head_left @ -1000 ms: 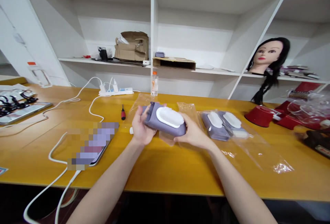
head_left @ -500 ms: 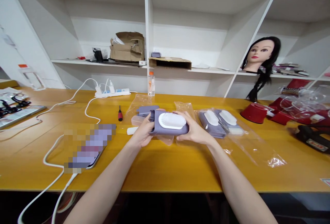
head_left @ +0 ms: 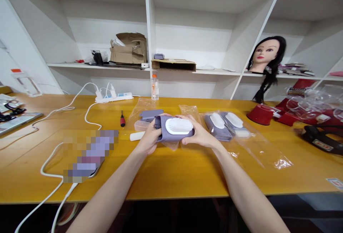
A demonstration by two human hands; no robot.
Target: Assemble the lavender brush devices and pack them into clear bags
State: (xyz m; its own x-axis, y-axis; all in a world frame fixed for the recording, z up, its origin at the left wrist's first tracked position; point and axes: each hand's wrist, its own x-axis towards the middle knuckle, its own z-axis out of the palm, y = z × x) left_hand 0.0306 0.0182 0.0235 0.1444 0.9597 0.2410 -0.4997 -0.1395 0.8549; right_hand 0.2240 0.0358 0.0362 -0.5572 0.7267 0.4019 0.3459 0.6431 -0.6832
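Both hands hold a purple plastic case (head_left: 175, 137) above the table; a white ribbed oval piece (head_left: 179, 125) sits on its upper face. My left hand (head_left: 149, 138) grips the left end, with the thumb at its open edge, where something dark shows inside. Around the right end my right hand (head_left: 199, 133) is closed, thumb low and fingers behind. Behind the left hand lie a flat purple part (head_left: 151, 114), a translucent pinkish tray (head_left: 142, 125) and a white piece (head_left: 136, 136). Part of a clear piece shows under the case.
Two similar purple cases (head_left: 218, 129) in clear plastic bags lie to the right. On the left are a red-handled screwdriver (head_left: 122, 119), a pixelated phone (head_left: 91, 158) with white cables and a power strip (head_left: 115, 97). Red machine parts (head_left: 259, 114) and a mannequin head (head_left: 265, 54) are at right.
The case has turned slightly, so its open left end shows more. My left thumb has shifted at that edge. The whole view has moved a little.
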